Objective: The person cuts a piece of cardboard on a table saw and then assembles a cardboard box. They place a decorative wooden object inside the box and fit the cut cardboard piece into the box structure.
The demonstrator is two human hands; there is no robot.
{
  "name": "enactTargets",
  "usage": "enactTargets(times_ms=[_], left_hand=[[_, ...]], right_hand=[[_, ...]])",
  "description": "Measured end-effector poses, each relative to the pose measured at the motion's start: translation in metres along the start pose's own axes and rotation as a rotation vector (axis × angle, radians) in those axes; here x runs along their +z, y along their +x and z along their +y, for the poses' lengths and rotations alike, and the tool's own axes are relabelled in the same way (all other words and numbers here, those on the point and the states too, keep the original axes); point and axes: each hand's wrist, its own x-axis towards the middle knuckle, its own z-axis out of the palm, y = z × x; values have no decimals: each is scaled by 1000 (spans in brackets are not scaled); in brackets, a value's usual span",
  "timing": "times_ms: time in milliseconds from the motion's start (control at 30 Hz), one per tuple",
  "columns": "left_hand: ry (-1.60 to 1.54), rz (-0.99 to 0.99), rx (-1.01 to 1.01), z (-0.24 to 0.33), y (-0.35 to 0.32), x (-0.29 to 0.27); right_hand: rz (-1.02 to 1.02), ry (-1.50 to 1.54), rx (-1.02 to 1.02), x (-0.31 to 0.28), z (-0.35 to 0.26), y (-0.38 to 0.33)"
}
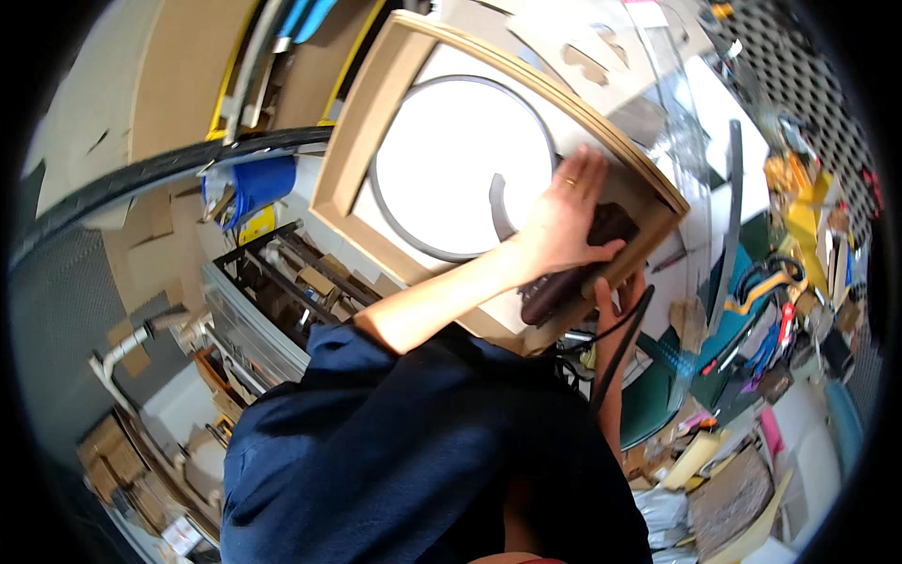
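Observation:
A shallow tan box (368, 111) with a pale inner floor sits at a tilt in front of me. Inside it is a white disc (442, 150) ringed by a thin dark rim, with a short curved grey strip (498, 202) over it. My left hand (564, 218), a ring on one finger, reaches into the box's right end. Its fingers lie stretched out and its thumb is spread, resting by a dark brown, lumpy object (554, 296) that it partly covers. Against the outside of the box's right corner, my right hand (615, 303) grips the wall; a black cable crosses it.
A blue bucket (260, 183) and a rack of offcuts (310, 282) stand to the left. Tools and scraps (780, 301) crowd the right side beside a perforated black panel (799, 75). Clear plastic sheet (681, 113) and cut-out board (578, 47) lie beyond the box.

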Motion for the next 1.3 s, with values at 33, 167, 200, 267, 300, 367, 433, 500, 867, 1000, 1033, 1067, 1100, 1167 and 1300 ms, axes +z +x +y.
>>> enactTargets(times_ms=[33, 167, 200, 267, 300, 367, 433, 500, 867, 1000, 1033, 1067, 1100, 1167, 1300], left_hand=[[8, 2, -2, -2, -2, -4], [-222, -13, -122, -30, -12, -38], [-331, -104, -333, -49, -10, -64], [45, 498, -247, -110, -51, -66], [275, 492, -288, -127, -66, -95], [470, 369, -466, -152, -86, -132], [422, 307, -431, -178, -106, -154], [279, 273, -352, -187, -116, -166], [28, 176, -399, -216, -145, -175], [97, 151, -378, -216, -158, -179], [53, 194, -363, -218, -161, -175], [16, 237, -347, -221, -165, -173], [-21, 280, -331, -222, -167, -173], [-21, 317, -347, -219, -170, -177], [0, 267, -368, -215, -177, -178]], right_hand=[[-27, -40, -35, 0, -3, 2], [-27, 6, 11, 0, -6, 5], [-33, -9, 45, 0, -8, 5], [-54, 45, 91, 3, -19, 5], [-53, 53, 118, 2, -22, 5], [-85, 61, 150, -8, -4, 9], [-62, 71, 184, -13, 5, 11], [-27, 17, 245, -2, -30, 2], [109, -56, 320, -5, -35, -5], [185, -166, 277, 13, -39, -11], [157, -208, 240, 14, -40, -11], [165, -194, 278, 13, -39, -11], [173, -180, 316, 11, -38, -11], [201, -150, 250, 17, -34, -15], [322, -303, 196, 18, -19, -9]])
